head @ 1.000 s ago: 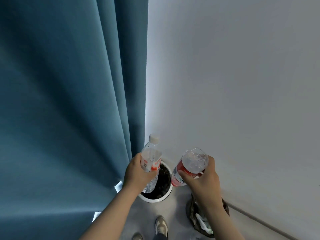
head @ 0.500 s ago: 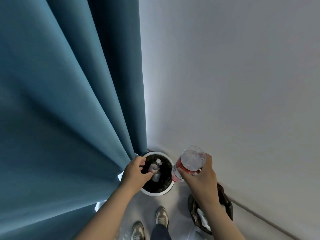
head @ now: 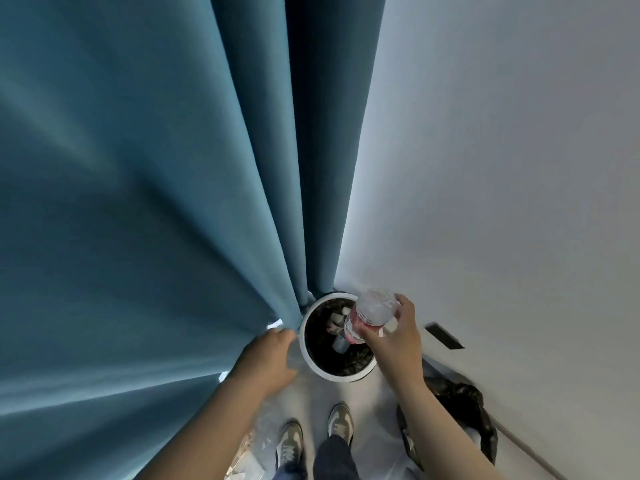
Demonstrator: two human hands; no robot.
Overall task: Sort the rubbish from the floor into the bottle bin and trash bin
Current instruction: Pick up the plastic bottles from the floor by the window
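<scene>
A white-rimmed round bin point(head: 313, 360) with a black liner stands on the floor in the corner, with bottles lying inside it point(head: 337, 322). My right hand point(head: 394, 337) grips a clear plastic bottle with a red label point(head: 369, 315), neck down, over the bin's right side. My left hand point(head: 268, 362) hangs empty, fingers loosely bent, just left of the bin's rim beside the curtain. A second bin lined with a black bag point(head: 464, 424) sits on the floor at the lower right, partly hidden by my right forearm.
A blue curtain point(head: 156, 220) fills the left half and touches the white bin. A grey wall point(head: 502, 168) with a dark wall plate point(head: 445, 336) closes the right. My shoes point(head: 313, 439) stand on the pale floor, with clear plastic wrappers point(head: 249, 455) beside them.
My left hand let its bottle drop into the white bin and drew back to the left. My right hand carried the red-label bottle over the bin's opening.
</scene>
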